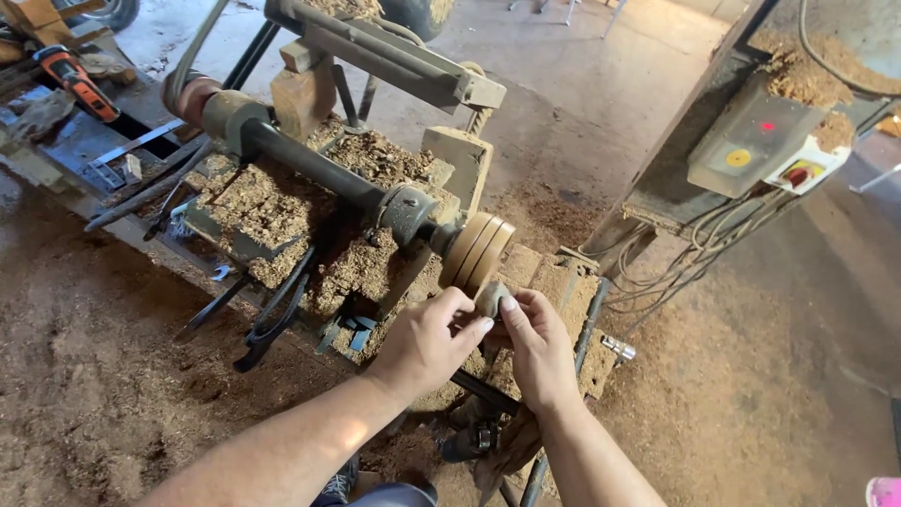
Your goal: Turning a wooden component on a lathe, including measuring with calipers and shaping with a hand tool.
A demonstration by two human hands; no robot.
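Both hands' grip [490,319] — small wooden piece [491,299]

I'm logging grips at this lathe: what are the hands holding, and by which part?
Both hands, left hand and right hand, pinch a small greyish rounded piece by its sides, just below the tan grooved wooden disc.

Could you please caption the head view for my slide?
Left hand and right hand hold a small piece beside the lathe's wooden disc.
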